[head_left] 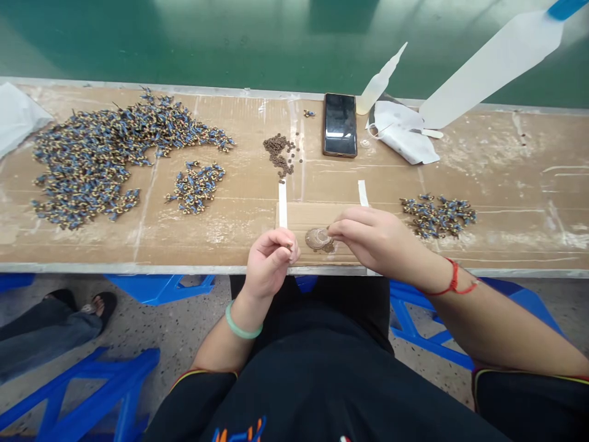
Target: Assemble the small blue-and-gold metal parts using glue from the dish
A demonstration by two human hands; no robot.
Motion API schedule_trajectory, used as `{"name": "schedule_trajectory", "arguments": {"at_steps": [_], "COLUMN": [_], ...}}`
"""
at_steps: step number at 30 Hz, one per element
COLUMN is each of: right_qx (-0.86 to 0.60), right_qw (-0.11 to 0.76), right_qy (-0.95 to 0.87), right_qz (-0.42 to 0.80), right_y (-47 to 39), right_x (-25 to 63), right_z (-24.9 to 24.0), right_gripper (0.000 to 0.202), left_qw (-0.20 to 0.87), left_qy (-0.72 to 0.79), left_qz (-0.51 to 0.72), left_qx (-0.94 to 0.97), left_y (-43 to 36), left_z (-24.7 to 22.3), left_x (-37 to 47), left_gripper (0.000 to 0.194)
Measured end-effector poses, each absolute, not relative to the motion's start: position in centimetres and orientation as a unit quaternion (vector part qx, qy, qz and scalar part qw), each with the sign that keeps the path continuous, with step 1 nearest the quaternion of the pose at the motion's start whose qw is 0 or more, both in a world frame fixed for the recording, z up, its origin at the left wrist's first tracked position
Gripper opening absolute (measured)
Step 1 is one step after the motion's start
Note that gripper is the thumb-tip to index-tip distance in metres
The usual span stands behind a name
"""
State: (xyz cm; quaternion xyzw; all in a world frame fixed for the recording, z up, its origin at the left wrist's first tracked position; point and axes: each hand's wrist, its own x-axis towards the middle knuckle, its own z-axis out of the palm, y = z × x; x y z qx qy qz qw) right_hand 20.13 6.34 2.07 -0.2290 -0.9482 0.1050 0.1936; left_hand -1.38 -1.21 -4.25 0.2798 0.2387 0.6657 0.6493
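Both hands are over the near edge of the tabletop (506,184), close in front of the person. The left hand (269,261) pinches a small dark piece (289,247) between thumb and fingers, just left of a round, shiny patch (318,238) on a flat cardboard piece (313,215). On the patch's right side, the right hand (375,236) reaches in with fingertips drawn together; whether they grip anything I cannot tell. A green bangle (242,325) circles the left wrist, a red string bracelet (453,279) the right.

Beyond the left hand, a white strip (282,205) runs toward a loose heap of small brown discs (278,150). Far left spreads a large pile of blue-and-tan parts (101,153), with a smaller cluster (197,187) just right of it. Another cluster of such parts (437,216) lies right of the right hand. Along the far side, a phone (340,126) lies flat, a small pointed bottle (381,80) beside it, then a crumpled white mask (405,132) and a larger translucent bottle (497,67).
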Motion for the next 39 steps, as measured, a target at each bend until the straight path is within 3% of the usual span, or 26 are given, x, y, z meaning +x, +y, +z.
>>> {"name": "schedule_trajectory", "arguments": {"at_steps": [10, 16, 19, 22, 27, 39], "right_qx": [-0.253, -0.366, -0.334, -0.274, -0.239, -0.195], "right_qw": [0.204, 0.435, 0.551, 0.615, 0.63, 0.632], "right_qy": [-0.937, -0.748, -0.63, -0.59, -0.621, -0.641], "right_qz": [0.125, 0.342, 0.433, 0.446, 0.4, 0.389], "right_y": [6.3, 2.9, 1.0, 0.1, -0.4, -0.4], "right_x": [20.1, 17.9, 16.0, 14.8, 14.8, 14.9], "right_z": [2.1, 3.1, 2.7, 2.0, 1.6, 2.4], "right_gripper": [0.023, 0.016, 0.018, 0.012, 0.007, 0.01], "left_qw": [0.607, 0.483, 0.459, 0.441, 0.422, 0.38], "left_qy": [0.267, 0.335, 0.323, 0.31, 0.295, 0.302], "left_qz": [0.683, 0.72, 0.723, 0.727, 0.724, 0.717], "left_qx": [0.307, 0.37, 0.403, 0.425, 0.459, 0.501], "left_y": [-1.3, -2.0, -2.2, -2.4, -2.8, -3.2], "left_z": [-4.4, -3.5, -2.1, -0.7, 0.3, 0.1], "left_x": [-1.2, 0.1, 1.0, 1.6, 1.8, 1.6], "left_gripper": [0.03, 0.022, 0.018, 0.016, 0.008, 0.012]}}
